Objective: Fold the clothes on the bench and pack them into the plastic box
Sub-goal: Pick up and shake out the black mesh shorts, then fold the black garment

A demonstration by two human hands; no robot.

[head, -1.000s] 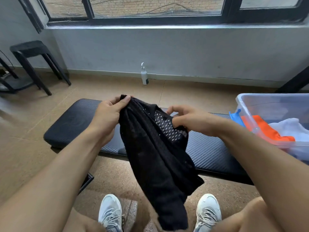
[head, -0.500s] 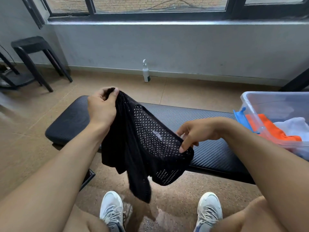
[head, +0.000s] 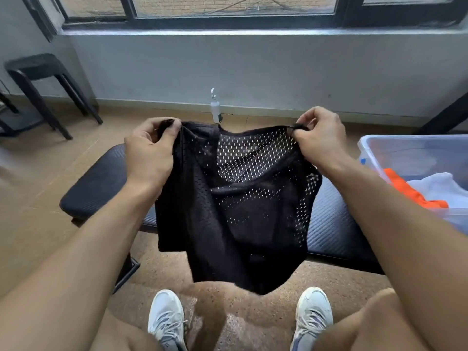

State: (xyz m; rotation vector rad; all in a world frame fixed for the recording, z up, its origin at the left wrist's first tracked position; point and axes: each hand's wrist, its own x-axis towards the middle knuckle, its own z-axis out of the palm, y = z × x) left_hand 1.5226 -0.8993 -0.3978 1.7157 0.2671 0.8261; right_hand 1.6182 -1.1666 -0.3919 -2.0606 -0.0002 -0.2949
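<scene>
Two hands hold a black mesh garment (head: 235, 211) spread in the air above the long black bench (head: 331, 224). On the right stands the clear plastic box (head: 405, 148), orange and white clothes inside. Left hand (head: 149, 150) and right hand (head: 319, 138) each pinch a top corner.

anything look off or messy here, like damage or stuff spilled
Nothing stands out. Both hands, left hand and right hand, hold the black mesh garment spread above the black padded bench; its holes are just the weave.
</scene>
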